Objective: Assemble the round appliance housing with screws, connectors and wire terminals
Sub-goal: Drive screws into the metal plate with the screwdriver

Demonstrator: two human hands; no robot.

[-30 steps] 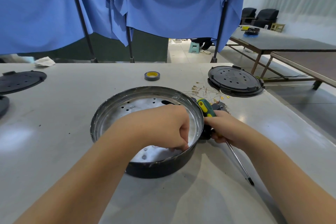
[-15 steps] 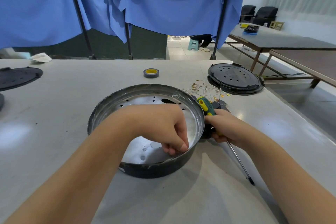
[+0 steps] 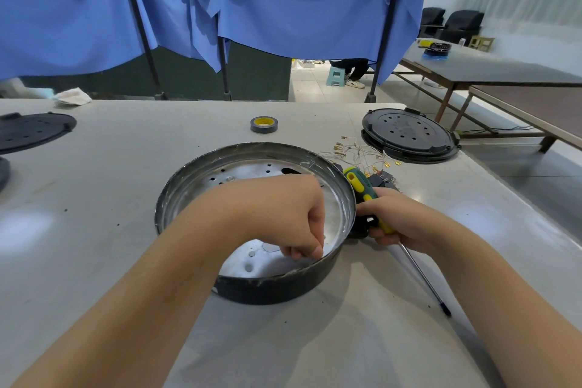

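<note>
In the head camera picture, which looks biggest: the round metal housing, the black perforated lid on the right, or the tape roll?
1. Round metal housing, though it lies nearest.
2. Black perforated lid.
3. Tape roll, clearly smallest.

two bare forearms, no sleeves, left hand (image 3: 283,214), right hand (image 3: 400,220)

**benchguy:** what's actually sitting on that pale grey table (image 3: 126,173)?

**pan_fixer:** round housing (image 3: 252,287) dead centre, tape roll (image 3: 264,125) above it, black perforated lid (image 3: 409,134) upper right, wire terminals (image 3: 356,153) just left of that lid, another black lid (image 3: 31,132) far left, crumpled rag (image 3: 74,96) at the upper-left edge.
</note>
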